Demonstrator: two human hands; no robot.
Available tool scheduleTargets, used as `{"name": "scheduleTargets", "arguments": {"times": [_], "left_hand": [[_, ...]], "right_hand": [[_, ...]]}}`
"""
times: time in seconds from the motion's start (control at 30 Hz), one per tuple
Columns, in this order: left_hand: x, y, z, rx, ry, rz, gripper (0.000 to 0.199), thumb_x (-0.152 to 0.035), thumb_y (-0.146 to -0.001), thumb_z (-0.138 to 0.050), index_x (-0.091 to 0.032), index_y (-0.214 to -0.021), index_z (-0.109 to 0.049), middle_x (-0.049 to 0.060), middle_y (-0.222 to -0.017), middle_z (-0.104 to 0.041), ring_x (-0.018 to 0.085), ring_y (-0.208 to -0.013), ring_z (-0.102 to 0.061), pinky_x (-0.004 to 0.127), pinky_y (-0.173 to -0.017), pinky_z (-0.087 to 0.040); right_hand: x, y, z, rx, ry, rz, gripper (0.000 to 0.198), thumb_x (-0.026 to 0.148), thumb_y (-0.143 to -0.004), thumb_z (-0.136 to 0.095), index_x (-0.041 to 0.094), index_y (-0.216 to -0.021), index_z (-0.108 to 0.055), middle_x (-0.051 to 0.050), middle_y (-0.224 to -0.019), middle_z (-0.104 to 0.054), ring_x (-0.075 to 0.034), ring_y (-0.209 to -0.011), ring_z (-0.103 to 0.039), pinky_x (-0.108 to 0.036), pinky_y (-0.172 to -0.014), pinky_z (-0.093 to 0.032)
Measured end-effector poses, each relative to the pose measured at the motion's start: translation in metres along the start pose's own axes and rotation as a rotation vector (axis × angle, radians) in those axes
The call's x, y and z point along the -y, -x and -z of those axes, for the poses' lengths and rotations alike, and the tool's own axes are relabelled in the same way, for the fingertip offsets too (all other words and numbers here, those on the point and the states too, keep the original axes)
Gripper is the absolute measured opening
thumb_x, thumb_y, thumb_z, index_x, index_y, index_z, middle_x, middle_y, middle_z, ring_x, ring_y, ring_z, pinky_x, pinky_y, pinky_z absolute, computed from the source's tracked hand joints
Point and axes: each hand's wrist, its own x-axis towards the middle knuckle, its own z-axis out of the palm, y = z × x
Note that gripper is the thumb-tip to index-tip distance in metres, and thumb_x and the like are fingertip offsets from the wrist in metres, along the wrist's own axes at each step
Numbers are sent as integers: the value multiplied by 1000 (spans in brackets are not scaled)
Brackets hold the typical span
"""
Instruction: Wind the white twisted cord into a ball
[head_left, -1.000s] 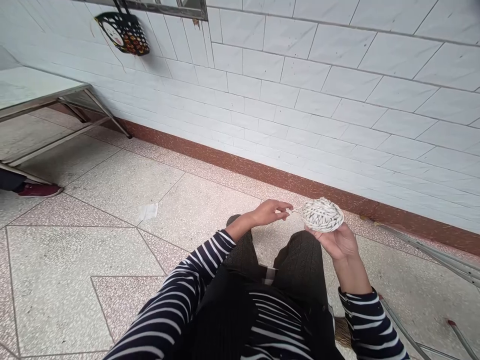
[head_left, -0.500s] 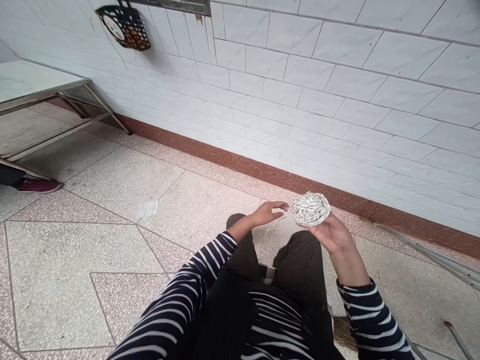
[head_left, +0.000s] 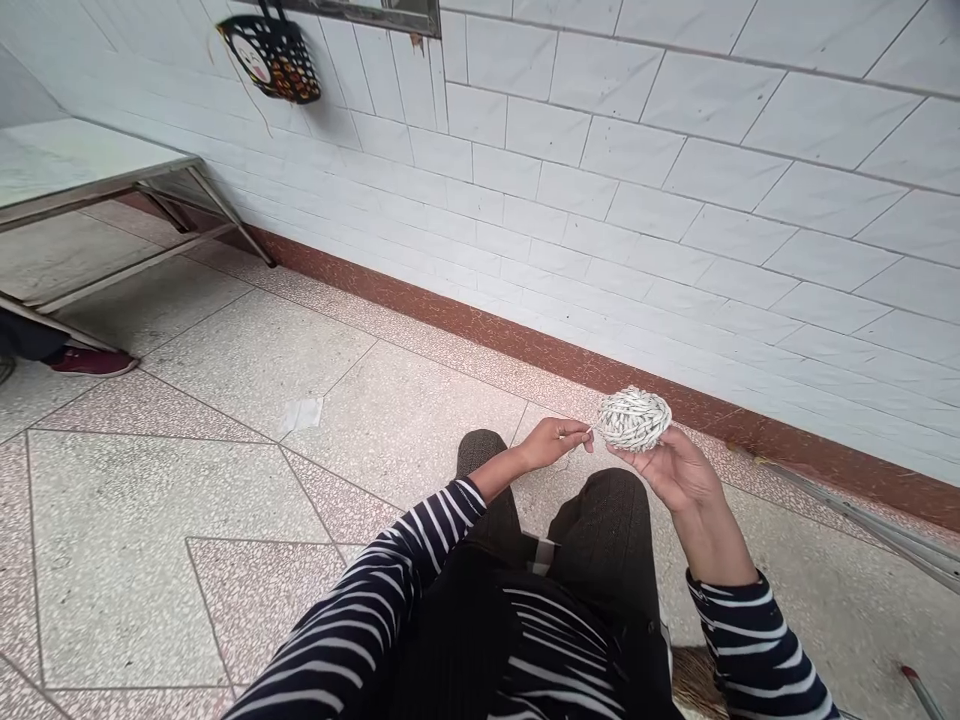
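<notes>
A rounded white woven piece of twisted cord [head_left: 634, 419] is held up in front of my knees. My right hand [head_left: 679, 470] supports it from below and from the right, with the thumb up along its side and the fingers partly hidden under it. At its left edge, my left hand [head_left: 561, 442] has thumb and fingers pinched together on a thin pale strand of cord. That strand is short and hard to see against the floor.
A metal-framed table [head_left: 97, 180] stands at the left by the tiled wall [head_left: 525, 180]. Near it shows another person's red shoe [head_left: 94, 361]. A black patterned bag [head_left: 274, 58] hangs on the wall. A scrap of white paper [head_left: 303, 414] lies on the floor; metal bars [head_left: 862, 510] are at the right.
My left thumb and fingers, a little apart before, have closed together beside the woven piece. The whole view has shifted slightly, and the piece stays in my right hand.
</notes>
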Motion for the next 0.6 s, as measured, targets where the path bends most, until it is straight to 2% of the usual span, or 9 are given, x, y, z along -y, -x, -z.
{"name": "scheduleTargets", "arguments": {"times": [0.17,0.37,0.5,0.6], "left_hand": [[-9,-1,2,94,115,22,31,-38,-93,-53,-12,-89,-70,5,-83,-70,14,-80,-61,24,-81,-44],[-12,4,6,91,271,66,20,-31,-87,-59,-13,-87,-67,4,-69,-68,16,-78,-64,29,-84,-47],[-2,19,4,145,307,139,21,-34,-84,-63,-13,-83,-66,3,-66,-67,18,-80,-66,30,-85,-47],[12,32,3,183,281,189,28,-40,-86,-63,-13,-83,-66,4,-67,-68,17,-81,-66,30,-86,-47]], "right_hand": [[11,-2,-4,-24,-49,0,33,22,-65,-73,26,-98,-72,-4,-117,-73,-36,-120,-59,-63,-101,-47],[16,1,0,-21,-58,20,36,20,-66,-71,28,-101,-71,-4,-118,-73,-35,-123,-58,-64,-101,-47],[24,3,3,7,-45,128,41,21,-70,-68,31,-110,-68,-4,-125,-70,-33,-129,-53,-60,-99,-50],[32,4,5,0,-22,150,44,22,-70,-68,30,-113,-67,-5,-129,-67,-33,-132,-50,-58,-96,-52]]}}
